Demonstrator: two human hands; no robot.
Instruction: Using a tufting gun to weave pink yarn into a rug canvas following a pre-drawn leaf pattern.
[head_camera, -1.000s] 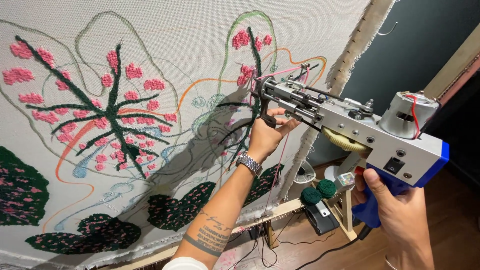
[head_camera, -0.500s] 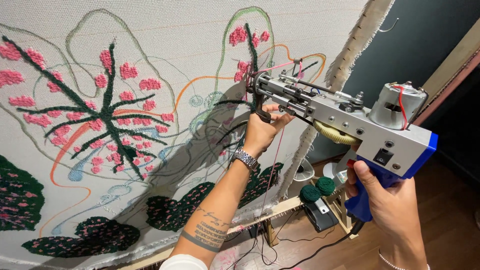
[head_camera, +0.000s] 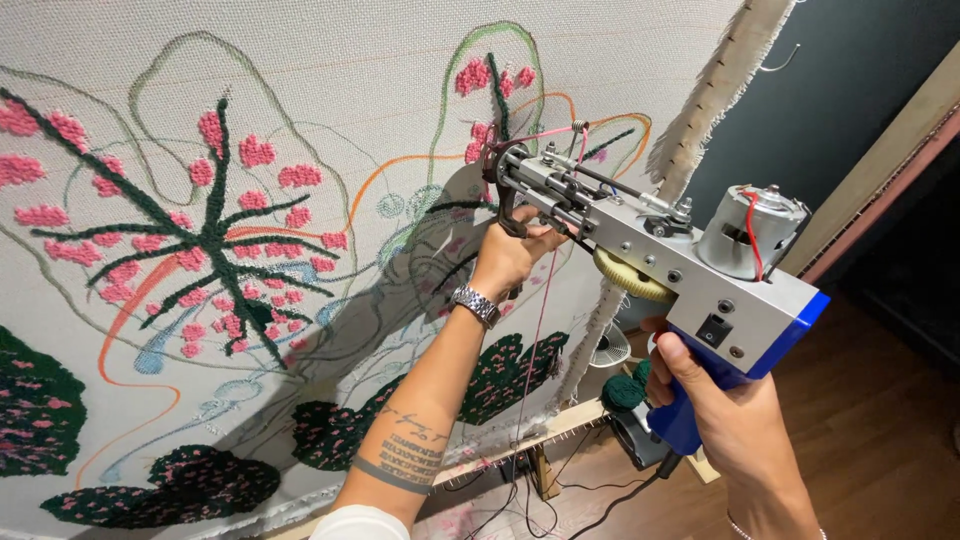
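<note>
Tufting pink patches: right hand (head_camera: 730, 420) is gripping the tufting gun (head_camera: 660, 255) by its blue grip, left hand (head_camera: 510, 255) fingers closed on the front handle, needle pressing the cloth (head_camera: 330, 80) upper centre; next needs steady pressure.

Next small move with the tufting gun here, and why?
Probably run the tufting gun down the pink patch: its tip sits on the cloth there, pink yarn is threaded, left hand steadies the front handle, right hand grips.

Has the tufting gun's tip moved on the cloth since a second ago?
Yes. The tufting gun tip slid down-left, from beside the upper pink tufts to below them.
</note>
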